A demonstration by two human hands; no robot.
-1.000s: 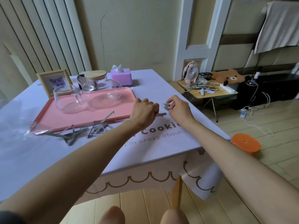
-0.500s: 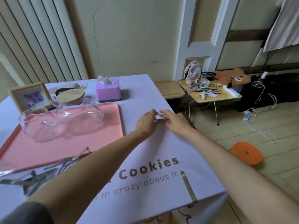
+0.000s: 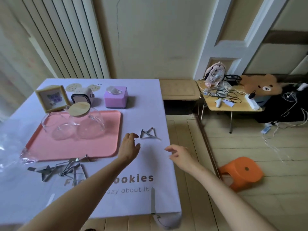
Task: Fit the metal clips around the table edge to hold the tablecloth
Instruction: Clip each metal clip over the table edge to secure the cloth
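Metal clips [image 3: 148, 134] lay on the tablecloth [image 3: 150, 105] near the table's right edge, nobody touching them. The left hand [image 3: 130, 146] hovered just beside them, fingers loose and empty. The right hand [image 3: 179, 155] waited at the edge, also empty. The tidy way, I'd say: pinch one clip, smooth the cloth, slide it on squarely.

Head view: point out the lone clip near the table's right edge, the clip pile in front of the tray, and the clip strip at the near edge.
Lone clip [image 3: 147, 136]: head view, on its folded triangular frame.
Clip pile [image 3: 65, 169]: head view, middle of the heap.
Near-edge clip [image 3: 153, 203]: head view, on its flat strip.
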